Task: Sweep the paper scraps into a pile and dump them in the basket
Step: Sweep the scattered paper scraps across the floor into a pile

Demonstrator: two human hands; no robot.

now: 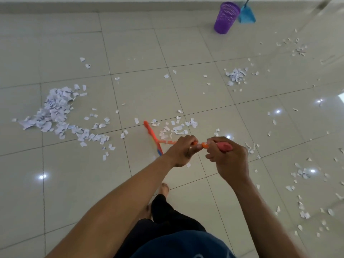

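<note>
Down on the tiled floor (pixel 145 53) in front of me, seen from the head camera, both my hands meet on the broom (pixel 151 134). My left hand (pixel 183 150) has its fingers (pixel 187 141) curled round the orange handle. My right hand (pixel 228 159) sits just beside it, wrapped tightly round the pink end of the same handle. The broom's head lies on the floor near the middle, its orange back slanting toward the left, with blue and yellow bristles showing beneath.

Paper scraps (pixel 176 127) lie just beyond the head; whether they touch it I cannot tell. The largest heap (pixel 54 112) of scraps sits toward the left edge of the floor, with a loose trail running from it toward the broom. A smaller cluster (pixel 235 74) lies farther off toward the right. More bits are strewn along the right edge, some near me and some far away.

The purple basket (pixel 226 17) stands upright at the far edge of the floor, by the wall, well apart from every heap. A blue dustpan (pixel 246 15) leans just beside it on its right, touching or almost touching it. Below my arms, one bare foot (pixel 164 189) stands on the tiles between the broom and me, under a black trouser leg.
</note>
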